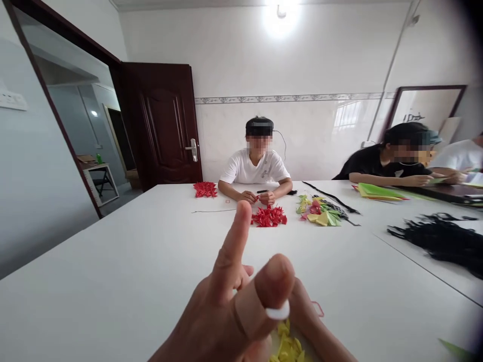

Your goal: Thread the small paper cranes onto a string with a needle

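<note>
My left hand (234, 306) fills the lower middle of the view, close to the camera. Its index finger sticks straight up, while a bent finger with a white-tipped nail presses down onto a cluster of yellow folded paper pieces (287, 347). To the right of that cluster, only a strip of my right hand (320, 334) shows, and its fingers are hidden. The yellow pieces sit between the two hands at the bottom edge.
A long white table (113, 281) runs away from me. Across it a person in a white shirt (256, 168) handles red folded pieces (268, 216); more red ones (205, 189) and a mixed-colour pile (320, 211) lie nearby. Black strands (441, 239) lie right. Another person (392, 163) sits at far right.
</note>
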`<state>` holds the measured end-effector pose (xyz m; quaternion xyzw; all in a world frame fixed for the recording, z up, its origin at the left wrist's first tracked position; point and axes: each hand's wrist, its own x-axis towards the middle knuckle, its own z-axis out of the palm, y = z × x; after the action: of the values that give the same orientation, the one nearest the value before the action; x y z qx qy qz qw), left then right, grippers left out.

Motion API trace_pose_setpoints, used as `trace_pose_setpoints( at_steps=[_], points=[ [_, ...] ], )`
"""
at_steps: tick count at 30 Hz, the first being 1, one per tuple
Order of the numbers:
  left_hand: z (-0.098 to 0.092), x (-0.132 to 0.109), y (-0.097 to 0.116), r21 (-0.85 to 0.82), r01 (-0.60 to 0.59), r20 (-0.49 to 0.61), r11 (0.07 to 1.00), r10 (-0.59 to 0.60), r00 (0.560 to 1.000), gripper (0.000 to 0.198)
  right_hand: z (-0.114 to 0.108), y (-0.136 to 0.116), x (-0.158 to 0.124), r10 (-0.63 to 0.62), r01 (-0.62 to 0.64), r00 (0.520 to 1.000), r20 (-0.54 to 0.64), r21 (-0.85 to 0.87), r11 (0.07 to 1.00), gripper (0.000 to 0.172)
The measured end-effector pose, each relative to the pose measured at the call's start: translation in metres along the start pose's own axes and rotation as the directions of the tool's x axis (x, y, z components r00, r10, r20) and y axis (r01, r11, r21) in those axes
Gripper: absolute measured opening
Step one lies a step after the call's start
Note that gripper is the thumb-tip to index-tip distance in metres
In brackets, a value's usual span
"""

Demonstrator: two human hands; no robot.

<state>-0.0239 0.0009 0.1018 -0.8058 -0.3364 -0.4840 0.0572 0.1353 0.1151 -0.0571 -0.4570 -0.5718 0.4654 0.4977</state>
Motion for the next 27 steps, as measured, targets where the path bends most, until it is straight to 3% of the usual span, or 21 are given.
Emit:
trace_pose_setpoints(
  at_steps=[2,5,7,10,15,17,20,23,27],
  points=[
    [0.001,-0.001,-0.005,-0.018,0.018,0.031,1.0,-0.018,0.999,0.082,0.001,0.002,0.0,0.001,-0.001,1.0,0.004,-0.011,1.0,0.028],
    [0.005,0.0,-0.022,-0.053,0.092,0.235,0.994,-0.077,0.969,0.076,0.002,0.003,0.0,-0.005,0.006,1.0,0.012,-0.053,0.999,0.029],
    [0.01,0.002,-0.032,-0.069,0.137,0.428,0.988,-0.094,0.899,0.065,0.002,0.002,0.0,-0.013,0.014,1.0,0.018,-0.074,0.997,0.028],
    [0.02,0.004,-0.038,-0.11,0.183,0.652,0.977,-0.068,0.755,0.053,0.001,-0.002,-0.001,-0.049,0.049,0.999,0.02,-0.045,0.998,0.023],
    [0.035,-0.006,-0.04,-0.047,0.308,0.808,0.95,-0.145,0.571,0.043,0.003,-0.005,-0.002,-0.061,0.061,0.998,-0.025,0.016,0.998,0.029],
    [0.04,-0.011,-0.043,-0.007,0.334,0.832,0.943,-0.179,0.525,0.043,0.003,-0.006,-0.003,-0.043,0.044,0.998,-0.045,0.031,0.999,0.033],
    [0.046,-0.013,-0.049,0.022,0.328,0.828,0.944,-0.201,0.523,0.042,0.0,-0.009,-0.006,-0.037,0.044,0.993,-0.109,0.062,0.997,0.035],
    [0.047,-0.011,-0.051,0.039,0.319,0.806,0.947,-0.218,0.55,0.04,-0.003,-0.012,-0.005,-0.028,0.047,0.978,-0.205,0.087,0.995,0.037],
    [0.039,-0.003,-0.05,0.003,0.267,0.753,0.964,-0.178,0.633,0.034,-0.006,-0.015,0.002,0.04,-0.012,0.944,-0.328,0.086,0.996,0.037]
  ],
)
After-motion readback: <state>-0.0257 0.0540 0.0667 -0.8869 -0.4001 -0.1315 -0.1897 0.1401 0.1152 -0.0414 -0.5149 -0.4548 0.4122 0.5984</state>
